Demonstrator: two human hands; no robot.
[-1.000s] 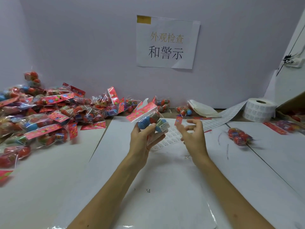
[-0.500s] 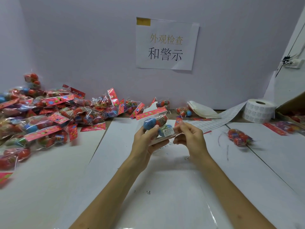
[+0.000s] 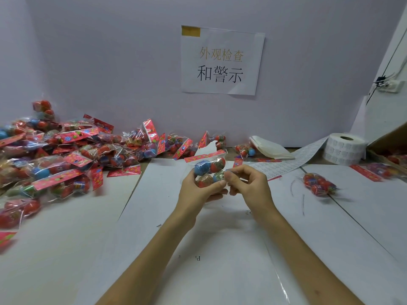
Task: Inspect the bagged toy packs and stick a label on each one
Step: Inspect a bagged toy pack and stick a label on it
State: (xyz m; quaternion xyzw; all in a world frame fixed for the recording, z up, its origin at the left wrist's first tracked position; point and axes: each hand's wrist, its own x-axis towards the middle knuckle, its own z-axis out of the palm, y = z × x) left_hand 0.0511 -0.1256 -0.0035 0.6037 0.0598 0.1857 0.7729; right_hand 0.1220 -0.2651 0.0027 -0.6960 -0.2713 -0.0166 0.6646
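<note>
Head view, left hand [image 3: 193,190] gripping toy pack [image 3: 209,170], right hand [image 3: 248,186] pinching its near right edge, pile of packs [image 3: 66,155] far left, label roll [image 3: 345,148] far right.

One label roll [image 3: 345,148], one sign [image 3: 222,60], many packs [image 3: 66,155]

Soft, even, fairly bright light. The loose pack [image 3: 318,184] right of the right hand [image 3: 248,186] is blurred, with a faint shadow beneath it. Straight lines bend toward the frame edges.

The paper sign [image 3: 222,60] taped to the wall [image 3: 110,62] reads 外观检查 in gold above 和警示 in black.
</note>
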